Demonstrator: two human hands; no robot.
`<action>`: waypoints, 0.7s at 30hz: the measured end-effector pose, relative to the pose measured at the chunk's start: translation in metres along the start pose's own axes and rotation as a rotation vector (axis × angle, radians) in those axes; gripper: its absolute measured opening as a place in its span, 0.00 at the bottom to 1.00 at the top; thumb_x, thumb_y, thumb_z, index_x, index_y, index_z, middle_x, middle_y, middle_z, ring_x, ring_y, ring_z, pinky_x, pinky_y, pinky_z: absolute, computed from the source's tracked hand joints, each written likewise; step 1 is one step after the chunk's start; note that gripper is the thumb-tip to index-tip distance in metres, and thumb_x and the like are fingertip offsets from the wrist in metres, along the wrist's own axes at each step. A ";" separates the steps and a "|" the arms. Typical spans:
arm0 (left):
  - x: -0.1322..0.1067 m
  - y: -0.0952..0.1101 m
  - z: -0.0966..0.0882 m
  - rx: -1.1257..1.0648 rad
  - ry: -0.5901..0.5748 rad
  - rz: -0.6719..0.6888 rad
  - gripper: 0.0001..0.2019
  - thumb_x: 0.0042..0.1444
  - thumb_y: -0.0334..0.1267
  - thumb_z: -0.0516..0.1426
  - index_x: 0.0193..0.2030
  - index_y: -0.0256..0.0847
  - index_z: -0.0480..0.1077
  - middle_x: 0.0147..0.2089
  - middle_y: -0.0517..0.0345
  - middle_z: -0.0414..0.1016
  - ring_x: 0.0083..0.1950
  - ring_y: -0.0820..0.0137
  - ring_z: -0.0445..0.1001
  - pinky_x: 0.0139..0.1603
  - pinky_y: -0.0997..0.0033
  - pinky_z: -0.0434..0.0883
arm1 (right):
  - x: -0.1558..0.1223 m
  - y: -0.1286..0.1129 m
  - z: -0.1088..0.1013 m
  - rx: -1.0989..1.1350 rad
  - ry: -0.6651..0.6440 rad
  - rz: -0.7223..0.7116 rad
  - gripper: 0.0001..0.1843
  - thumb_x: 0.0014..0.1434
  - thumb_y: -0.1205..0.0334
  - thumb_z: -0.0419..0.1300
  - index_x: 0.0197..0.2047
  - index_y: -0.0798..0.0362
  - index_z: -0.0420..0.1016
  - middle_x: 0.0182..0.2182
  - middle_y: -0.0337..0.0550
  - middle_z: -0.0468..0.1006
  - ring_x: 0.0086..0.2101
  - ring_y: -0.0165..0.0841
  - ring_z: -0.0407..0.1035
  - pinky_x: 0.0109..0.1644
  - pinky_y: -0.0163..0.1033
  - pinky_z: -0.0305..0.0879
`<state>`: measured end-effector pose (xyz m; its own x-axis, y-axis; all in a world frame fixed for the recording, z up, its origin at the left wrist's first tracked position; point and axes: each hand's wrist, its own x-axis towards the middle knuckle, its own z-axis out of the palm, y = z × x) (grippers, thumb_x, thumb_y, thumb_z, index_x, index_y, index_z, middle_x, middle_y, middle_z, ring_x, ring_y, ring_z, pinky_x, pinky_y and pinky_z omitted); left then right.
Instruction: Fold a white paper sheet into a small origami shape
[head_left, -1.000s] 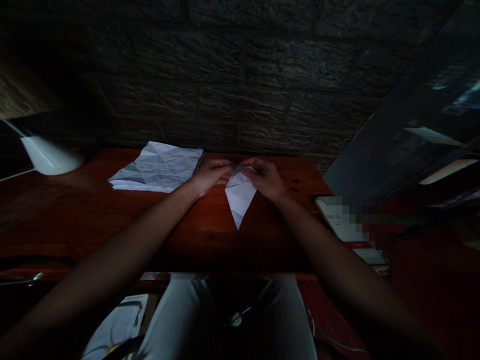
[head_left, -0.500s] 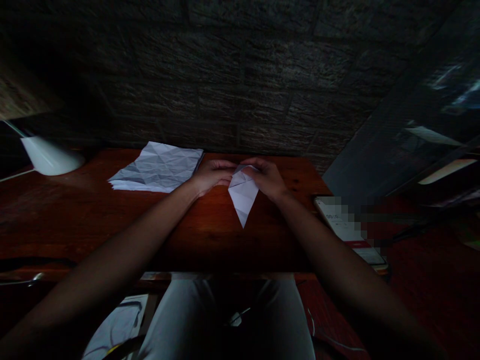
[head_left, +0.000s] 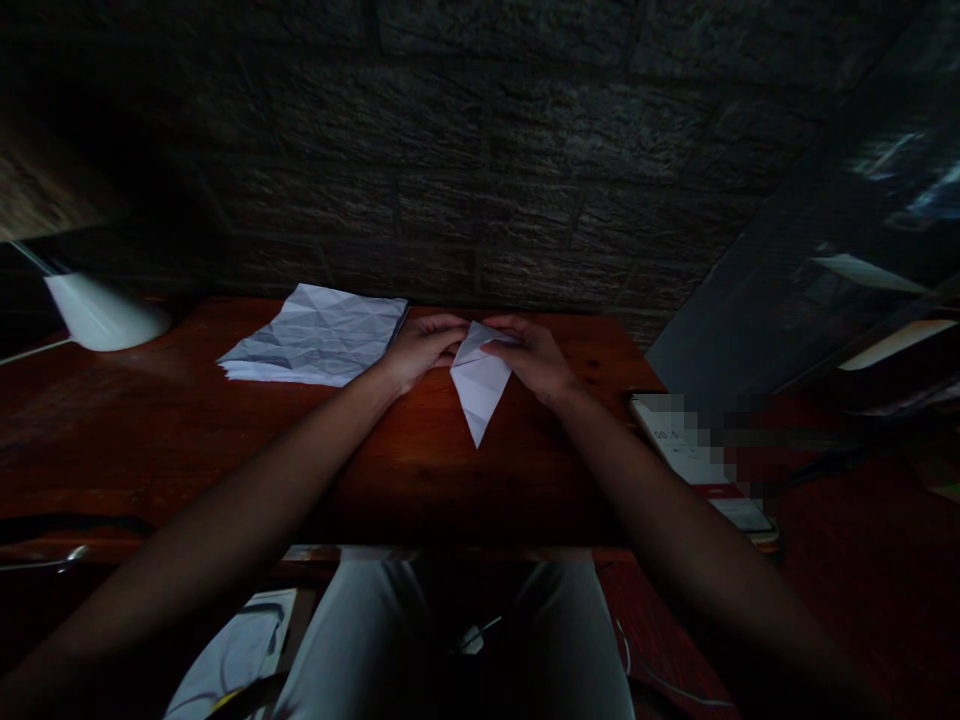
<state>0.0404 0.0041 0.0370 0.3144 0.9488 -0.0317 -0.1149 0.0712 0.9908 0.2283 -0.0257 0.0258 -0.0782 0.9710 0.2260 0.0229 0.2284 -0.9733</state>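
Observation:
A folded piece of white paper (head_left: 481, 385), kite-shaped with its long point toward me, is held just above the wooden table. My right hand (head_left: 531, 358) grips its right side, thumb on top and fingers behind the far edge. At the left edge, my left hand (head_left: 429, 350) has its fingers closed against the paper; part of those fingertips is hidden behind it. Left of that hand lies a stack of creased white paper sheets (head_left: 319, 335), close to the wrist.
The wooden table (head_left: 187, 450) meets a dark block wall (head_left: 480, 200) at the back. A white lamp base (head_left: 105, 310) stands far left. On the right edge lies a phone (head_left: 675, 440), partly pixelated. A grey panel (head_left: 720, 310) rises at the right.
The folded paper has shifted slightly left and away from me, and its far tip now shows more. My right thumb lies more plainly across it. The stack has not moved.

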 end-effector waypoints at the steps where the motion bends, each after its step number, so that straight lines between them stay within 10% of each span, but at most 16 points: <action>1: 0.000 0.000 0.000 -0.007 -0.004 0.002 0.06 0.53 0.36 0.67 0.38 0.39 0.79 0.36 0.58 0.82 0.35 0.73 0.79 0.39 0.73 0.77 | 0.000 0.001 0.000 0.000 -0.006 0.000 0.23 0.46 0.54 0.75 0.45 0.50 0.80 0.44 0.44 0.85 0.44 0.39 0.78 0.53 0.48 0.74; 21: 0.003 -0.002 -0.003 0.084 -0.047 0.090 0.07 0.56 0.35 0.65 0.41 0.40 0.81 0.38 0.57 0.83 0.36 0.72 0.78 0.38 0.74 0.74 | 0.000 0.001 -0.002 0.038 -0.063 -0.023 0.21 0.48 0.56 0.74 0.46 0.48 0.80 0.42 0.42 0.85 0.40 0.37 0.77 0.47 0.44 0.74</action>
<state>0.0392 0.0081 0.0344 0.3504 0.9345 0.0626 -0.0664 -0.0418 0.9969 0.2302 -0.0253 0.0245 -0.1406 0.9588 0.2469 -0.0170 0.2470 -0.9689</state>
